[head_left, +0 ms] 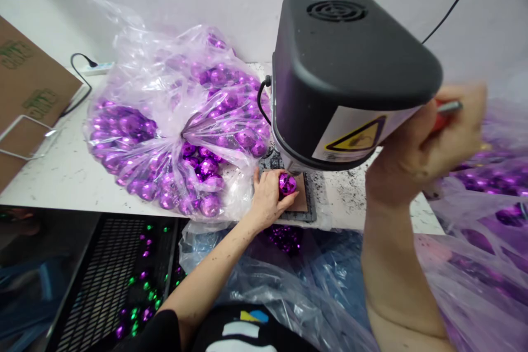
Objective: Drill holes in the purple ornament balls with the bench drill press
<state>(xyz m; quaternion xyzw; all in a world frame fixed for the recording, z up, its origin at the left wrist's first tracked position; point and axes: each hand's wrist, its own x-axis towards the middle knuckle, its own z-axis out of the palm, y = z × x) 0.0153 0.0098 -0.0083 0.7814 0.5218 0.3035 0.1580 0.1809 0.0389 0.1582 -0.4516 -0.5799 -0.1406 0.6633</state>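
Observation:
My left hand [267,196] is closed around a shiny purple faceted ball [287,183]. The ball rests on a brown board [302,198] on a dark base plate, right under the front of a black-housed bench machine [350,55] that looks like a drill press. Raised at the machine's right side, my right hand [437,137] is wrapped round a red handle [442,115] with a metal tip; motion blurs it somewhat. The housing hides most of the point where the machine's metal spindle [292,167] meets the ball.
A clear plastic bag of purple balls [136,126] lies left of the machine, and another bag [487,231] is at the right. Dark crumbs dot the white table [53,176]. A cardboard box [28,82] stands far left. Below are a black mesh crate [103,269] and plastic sheeting [256,280].

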